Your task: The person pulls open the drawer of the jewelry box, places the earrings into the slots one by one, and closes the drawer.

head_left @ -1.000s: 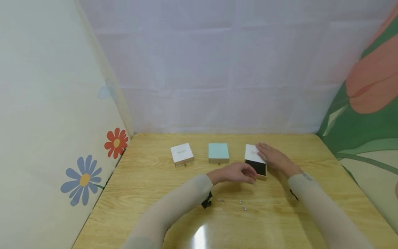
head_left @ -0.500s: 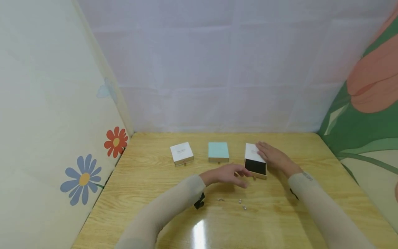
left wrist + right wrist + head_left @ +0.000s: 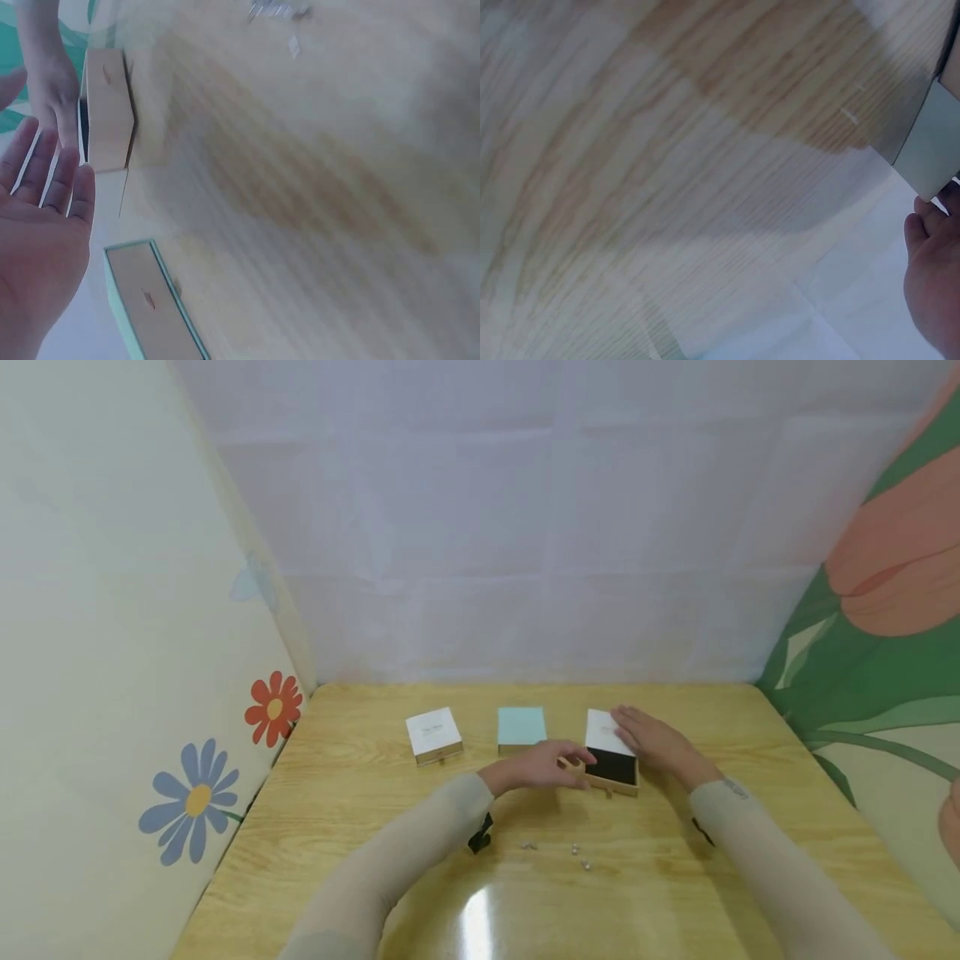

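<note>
A white drawer box (image 3: 600, 724) stands at the right with its drawer (image 3: 611, 766) pulled partly out toward me, showing a black lining. My right hand (image 3: 658, 745) rests along the box's right side, fingers extended onto its top; in the right wrist view its fingertips meet the box's edge. Palm showing in the left wrist view, my left hand (image 3: 37, 225) has its fingers spread and holds nothing. In the head view it hovers left of the drawer, fingertips overlapping the drawer's left edge. The drawer front (image 3: 110, 112) bears a small pull tab.
A teal drawer box (image 3: 520, 725), partly overlapped by my left hand, and another white box (image 3: 433, 732) stand shut to the left. Small shiny pieces lie nearer me: one piece (image 3: 528, 846), a second piece (image 3: 575, 849) and a third piece (image 3: 587, 864).
My left hand has drawn left from the drawer's front, then moved slightly farther back, overlapping the teal box. My right hand stays on the white box, and the drawer remains out.
</note>
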A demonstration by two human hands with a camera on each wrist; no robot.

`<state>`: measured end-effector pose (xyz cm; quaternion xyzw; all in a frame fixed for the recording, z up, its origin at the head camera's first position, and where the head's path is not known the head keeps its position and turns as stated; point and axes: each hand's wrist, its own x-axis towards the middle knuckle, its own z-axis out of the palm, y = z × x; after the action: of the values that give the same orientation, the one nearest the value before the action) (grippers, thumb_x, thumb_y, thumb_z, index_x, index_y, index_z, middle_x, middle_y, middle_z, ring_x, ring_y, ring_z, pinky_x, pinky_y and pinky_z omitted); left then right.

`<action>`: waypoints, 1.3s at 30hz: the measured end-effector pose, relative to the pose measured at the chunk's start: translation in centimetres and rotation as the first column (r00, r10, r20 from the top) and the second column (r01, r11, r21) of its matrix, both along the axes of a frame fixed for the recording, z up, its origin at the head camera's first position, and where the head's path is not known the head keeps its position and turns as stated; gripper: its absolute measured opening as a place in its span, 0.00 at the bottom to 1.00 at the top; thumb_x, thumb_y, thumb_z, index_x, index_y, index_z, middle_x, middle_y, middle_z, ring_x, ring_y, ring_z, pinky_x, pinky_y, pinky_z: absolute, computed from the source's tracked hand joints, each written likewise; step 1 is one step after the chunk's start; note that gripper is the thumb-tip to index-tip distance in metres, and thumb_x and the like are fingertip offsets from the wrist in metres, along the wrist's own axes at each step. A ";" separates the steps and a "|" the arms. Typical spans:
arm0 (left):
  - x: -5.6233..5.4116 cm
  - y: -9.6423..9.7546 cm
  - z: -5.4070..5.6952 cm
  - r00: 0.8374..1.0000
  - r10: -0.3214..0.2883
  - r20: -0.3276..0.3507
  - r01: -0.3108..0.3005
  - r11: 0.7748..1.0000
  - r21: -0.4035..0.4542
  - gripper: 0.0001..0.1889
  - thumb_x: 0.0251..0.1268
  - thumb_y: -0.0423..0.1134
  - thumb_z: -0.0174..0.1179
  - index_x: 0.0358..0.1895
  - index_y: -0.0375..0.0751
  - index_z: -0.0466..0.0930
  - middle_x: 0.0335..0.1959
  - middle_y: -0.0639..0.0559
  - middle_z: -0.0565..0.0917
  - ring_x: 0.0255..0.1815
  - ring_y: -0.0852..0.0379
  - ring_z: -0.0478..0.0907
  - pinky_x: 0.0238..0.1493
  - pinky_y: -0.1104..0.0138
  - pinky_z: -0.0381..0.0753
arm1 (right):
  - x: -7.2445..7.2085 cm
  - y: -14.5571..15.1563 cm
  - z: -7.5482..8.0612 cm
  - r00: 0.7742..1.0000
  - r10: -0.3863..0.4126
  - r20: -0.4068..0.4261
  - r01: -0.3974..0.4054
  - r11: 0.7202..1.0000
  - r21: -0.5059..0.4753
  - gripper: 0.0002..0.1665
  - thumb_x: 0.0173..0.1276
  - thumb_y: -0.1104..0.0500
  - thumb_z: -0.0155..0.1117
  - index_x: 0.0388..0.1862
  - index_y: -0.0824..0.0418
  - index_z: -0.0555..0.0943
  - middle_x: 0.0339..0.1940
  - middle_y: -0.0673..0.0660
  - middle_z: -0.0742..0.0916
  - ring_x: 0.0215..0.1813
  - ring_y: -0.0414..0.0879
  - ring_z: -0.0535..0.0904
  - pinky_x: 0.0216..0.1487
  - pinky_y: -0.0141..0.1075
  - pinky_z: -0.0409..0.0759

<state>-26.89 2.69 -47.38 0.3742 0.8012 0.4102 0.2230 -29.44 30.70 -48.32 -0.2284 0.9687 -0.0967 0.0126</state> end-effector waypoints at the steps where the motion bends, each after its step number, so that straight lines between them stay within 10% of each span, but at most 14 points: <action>1: -0.3 0.0 0.1 1.000 0.014 -0.014 -0.014 1.000 0.001 0.24 0.70 0.50 0.65 0.66 0.52 0.77 0.65 0.61 0.78 0.65 0.62 0.74 0.65 0.69 0.76 | 0.0 0.0 0.0 1.000 -0.001 0.000 0.001 1.000 0.002 0.33 0.85 0.51 0.38 0.77 0.72 0.61 0.78 0.74 0.63 0.78 0.70 0.57 0.79 0.61 0.54; 14: -3.3 2.2 -0.1 0.979 0.100 -0.177 -0.112 0.992 -0.062 0.27 0.83 0.57 0.40 0.74 0.50 0.70 0.76 0.58 0.68 0.76 0.57 0.65 0.76 0.62 0.66 | 0.0 0.0 -0.7 0.999 -0.049 -0.006 0.049 0.998 -0.050 0.34 0.85 0.49 0.41 0.77 0.72 0.61 0.77 0.75 0.64 0.77 0.72 0.58 0.78 0.62 0.56; 24: -3.7 3.8 0.3 0.942 0.005 -0.335 -0.086 0.970 -0.227 0.28 0.87 0.51 0.31 0.80 0.43 0.59 0.82 0.51 0.55 0.83 0.52 0.48 0.82 0.66 0.44 | 1.7 0.1 0.2 0.991 -0.128 0.045 0.132 0.986 -0.102 0.36 0.85 0.48 0.40 0.78 0.74 0.58 0.77 0.77 0.61 0.76 0.74 0.57 0.76 0.65 0.55; 39: -5.9 4.6 -2.1 0.852 -0.114 -0.511 -0.098 0.924 -0.370 0.28 0.87 0.50 0.29 0.82 0.46 0.53 0.83 0.51 0.53 0.84 0.53 0.44 0.83 0.64 0.44 | 6.5 -2.0 1.8 0.990 -0.135 -0.049 0.127 0.983 -0.129 0.27 0.80 0.54 0.55 0.64 0.75 0.75 0.61 0.76 0.80 0.63 0.72 0.75 0.65 0.65 0.73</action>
<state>-32.82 7.30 -49.46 0.4239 0.8941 0.1275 0.0671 -22.90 28.65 -46.49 -0.1672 0.9735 -0.1516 -0.0361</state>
